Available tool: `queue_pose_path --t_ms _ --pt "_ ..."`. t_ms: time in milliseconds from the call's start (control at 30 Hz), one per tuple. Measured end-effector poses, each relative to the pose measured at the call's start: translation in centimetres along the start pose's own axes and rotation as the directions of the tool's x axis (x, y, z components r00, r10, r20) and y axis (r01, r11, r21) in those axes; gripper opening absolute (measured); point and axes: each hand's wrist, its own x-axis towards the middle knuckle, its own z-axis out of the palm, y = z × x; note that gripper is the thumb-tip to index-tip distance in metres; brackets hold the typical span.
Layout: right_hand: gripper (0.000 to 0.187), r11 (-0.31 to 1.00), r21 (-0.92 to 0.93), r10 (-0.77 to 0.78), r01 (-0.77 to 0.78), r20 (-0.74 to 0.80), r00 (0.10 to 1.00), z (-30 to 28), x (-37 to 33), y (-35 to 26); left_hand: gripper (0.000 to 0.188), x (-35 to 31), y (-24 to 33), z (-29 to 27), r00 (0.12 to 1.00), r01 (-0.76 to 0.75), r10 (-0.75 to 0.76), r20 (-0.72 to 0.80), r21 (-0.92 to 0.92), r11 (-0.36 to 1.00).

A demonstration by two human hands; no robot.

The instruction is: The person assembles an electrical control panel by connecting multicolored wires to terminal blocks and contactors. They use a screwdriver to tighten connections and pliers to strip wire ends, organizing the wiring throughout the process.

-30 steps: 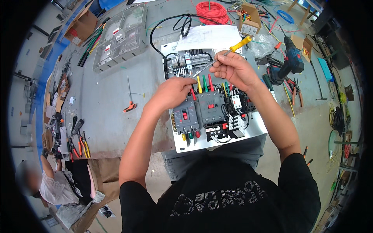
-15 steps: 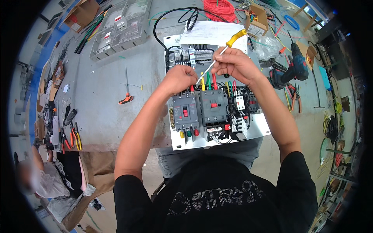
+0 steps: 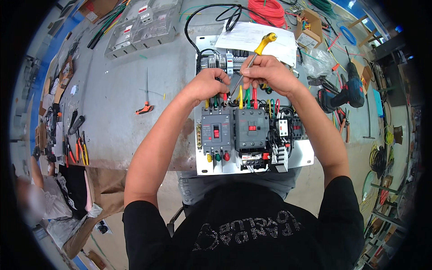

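Note:
My right hand (image 3: 272, 75) grips the shaft of a screwdriver (image 3: 264, 44) with a yellow handle. The handle points up and away, and the tip slants down to the far terminals of a grey circuit breaker (image 3: 216, 131). My left hand (image 3: 210, 84) is closed by the tip, fingers pinched near a red-sleeved wire end; what they hold is too small to make out. Right of the breaker sits a dark grey contactor (image 3: 252, 129) with yellow, green and red wires at its far side. Both are mounted on a white metal plate (image 3: 302, 150) at the table's near edge.
An orange-handled screwdriver (image 3: 145, 108) lies left of the plate. Pliers (image 3: 84, 148) are farther left; a cordless drill (image 3: 351, 87) is at the right. Behind are paper sheets (image 3: 252, 38), a red wire coil (image 3: 266, 13) and a clear-covered box (image 3: 144, 29). Another person is at lower left.
The screwdriver stands steeper, its tip now at the breaker's far terminals. My right hand has shifted slightly left over the plate. The whole view has shifted a little.

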Motion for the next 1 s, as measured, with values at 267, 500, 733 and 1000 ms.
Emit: queue_pose_path --t_ms 267,500,733,1000 --pt "0.016 0.968 -0.230 -0.094 0.102 0.045 0.995 2.3 -0.9 -1.6 0.019 0.3 -0.6 -0.6 0.998 0.002 -0.003 0.057 0.012 1.000" --pt "0.015 0.643 -0.638 -0.390 0.423 0.203 0.898 6.2 -3.5 -2.9 0.018 -0.2 -0.6 -0.6 0.996 -0.004 0.003 0.089 0.019 1.000" --pt "0.013 0.644 -0.640 -0.379 0.419 0.209 0.902 6.4 -3.6 -3.1 0.018 0.3 0.0 -3.3 0.889 -0.301 0.132 0.438 0.342 0.890" --pt "0.009 0.721 -0.622 -0.275 0.305 0.147 0.950 7.2 -3.6 -2.8 0.021 2.2 0.6 -4.1 0.760 -0.528 0.158 0.631 0.456 0.716"
